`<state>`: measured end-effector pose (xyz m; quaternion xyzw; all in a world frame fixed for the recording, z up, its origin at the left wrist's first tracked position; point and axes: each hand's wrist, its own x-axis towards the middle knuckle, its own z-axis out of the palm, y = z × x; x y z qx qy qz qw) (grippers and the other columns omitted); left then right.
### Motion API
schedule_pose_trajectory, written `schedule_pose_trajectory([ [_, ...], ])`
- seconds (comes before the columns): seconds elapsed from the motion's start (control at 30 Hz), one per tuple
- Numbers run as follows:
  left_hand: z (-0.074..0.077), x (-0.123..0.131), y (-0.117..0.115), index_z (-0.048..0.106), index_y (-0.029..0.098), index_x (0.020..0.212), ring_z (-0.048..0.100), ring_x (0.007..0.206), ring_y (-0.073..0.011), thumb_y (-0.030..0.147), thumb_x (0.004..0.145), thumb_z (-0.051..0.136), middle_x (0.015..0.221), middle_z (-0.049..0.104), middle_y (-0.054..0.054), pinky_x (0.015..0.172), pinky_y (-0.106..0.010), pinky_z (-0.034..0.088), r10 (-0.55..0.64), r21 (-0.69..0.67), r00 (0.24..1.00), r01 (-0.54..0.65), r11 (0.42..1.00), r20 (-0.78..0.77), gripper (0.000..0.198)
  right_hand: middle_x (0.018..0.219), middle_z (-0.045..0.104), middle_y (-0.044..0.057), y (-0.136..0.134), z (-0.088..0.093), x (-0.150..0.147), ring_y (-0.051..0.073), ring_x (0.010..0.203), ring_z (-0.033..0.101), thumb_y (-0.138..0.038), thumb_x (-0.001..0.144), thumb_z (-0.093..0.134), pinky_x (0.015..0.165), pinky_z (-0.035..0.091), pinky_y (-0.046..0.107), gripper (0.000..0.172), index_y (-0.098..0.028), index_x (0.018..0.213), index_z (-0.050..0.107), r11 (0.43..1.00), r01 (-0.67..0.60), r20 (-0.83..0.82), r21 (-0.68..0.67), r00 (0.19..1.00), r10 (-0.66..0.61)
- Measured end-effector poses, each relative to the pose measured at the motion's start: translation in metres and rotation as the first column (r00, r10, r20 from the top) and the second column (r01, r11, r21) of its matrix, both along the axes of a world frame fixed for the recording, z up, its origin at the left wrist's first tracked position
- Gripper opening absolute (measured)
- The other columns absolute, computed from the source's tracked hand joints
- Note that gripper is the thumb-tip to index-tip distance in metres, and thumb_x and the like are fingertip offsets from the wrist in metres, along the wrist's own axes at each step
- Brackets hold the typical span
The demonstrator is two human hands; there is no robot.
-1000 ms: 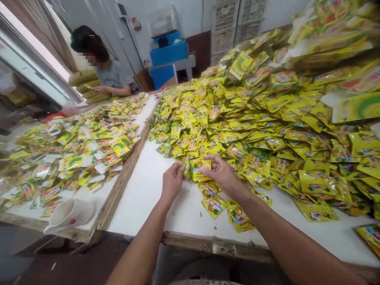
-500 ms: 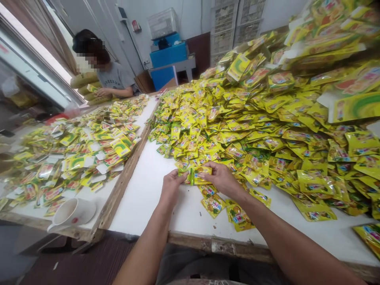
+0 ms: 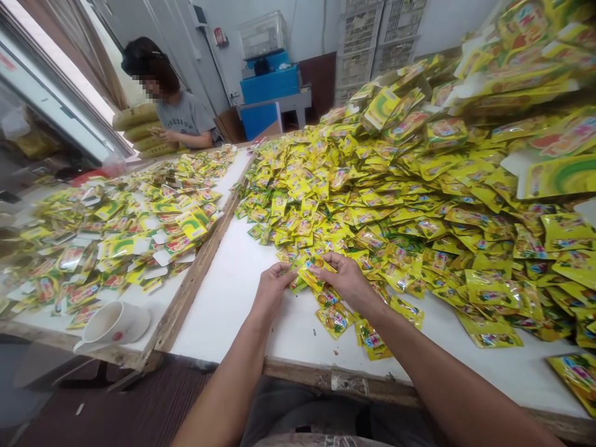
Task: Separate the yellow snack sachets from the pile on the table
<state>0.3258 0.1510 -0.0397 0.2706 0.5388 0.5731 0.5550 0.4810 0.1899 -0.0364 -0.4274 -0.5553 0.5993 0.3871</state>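
Near the front of the white table (image 3: 212, 310), my left hand (image 3: 274, 287) pinches a green-and-yellow packet (image 3: 298, 280) between thumb and fingers. My right hand (image 3: 345, 280) is closed on a yellow packet (image 3: 315, 268), which overlaps the one in my left hand. The two hands are a short way apart, with the packets between them. Several yellow packets (image 3: 334, 320) lie just in front of and beside my right hand. A large heap of yellow packets (image 3: 372, 198) rises behind and to the right of both hands.
A wooden strip (image 3: 200, 279) divides the table. Left of it are many small cartons (image 3: 135, 223) and a white mug (image 3: 114, 324) near the front edge. Another person (image 3: 181, 118) sits at the far left, hands at a small item. Flat cartons (image 3: 554, 152) lie on the heap at right.
The packets between my hands, side by side before, now overlap and are tilted. The other person's hands and item have lowered slightly. The view has shifted a little.
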Motion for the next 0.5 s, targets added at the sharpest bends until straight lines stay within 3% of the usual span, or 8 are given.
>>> schedule_pose_trajectory([
  [0.07,-0.003,0.001,-0.001,0.068,0.012,0.071,0.050,0.047,-0.0073,0.030,0.054,0.080,0.053,0.060,0.002,0.051,-0.019,0.039,-0.006,-0.002,0.998,0.005,1.000,-0.063,0.028,0.070,0.058,-0.001,0.000,-0.002,-0.003,0.013,0.063,0.052,-0.042,0.061,0.070,0.058,0.042,0.025,0.031,-0.018,0.074,0.056,0.999,0.045,-0.035,0.013,0.998,-0.044],
  [0.17,-0.002,0.004,-0.003,0.069,0.011,0.070,0.052,0.051,-0.0085,0.039,0.060,0.076,0.057,0.063,-0.001,0.054,-0.020,0.041,-0.059,0.026,0.998,0.059,0.998,0.024,0.030,0.070,0.058,-0.001,0.000,-0.006,-0.007,0.014,0.067,0.053,-0.040,0.063,0.069,0.064,0.043,0.027,0.027,-0.017,0.072,0.056,0.993,0.070,0.059,0.099,0.995,-0.076],
  [0.27,0.001,0.006,-0.006,0.070,0.011,0.071,0.054,0.056,-0.0097,0.040,0.063,0.075,0.061,0.065,-0.003,0.058,-0.021,0.042,-0.115,0.048,0.990,0.111,0.993,0.078,0.030,0.072,0.060,0.000,0.001,-0.006,-0.008,0.016,0.070,0.055,-0.037,0.066,0.065,0.067,0.043,0.028,0.023,-0.017,0.074,0.058,0.986,0.020,0.137,0.163,0.990,-0.042],
  [0.5,-0.002,0.004,-0.001,0.066,0.013,0.076,0.054,0.054,-0.0099,0.044,0.061,0.076,0.058,0.062,0.001,0.058,-0.022,0.043,-0.089,0.015,0.995,0.090,0.996,-0.052,0.036,0.093,0.061,0.004,0.003,0.006,0.007,0.017,0.083,0.057,-0.037,0.067,0.066,0.070,0.045,0.028,0.038,-0.019,0.099,0.056,0.993,-0.039,0.100,0.114,0.995,0.027],
])
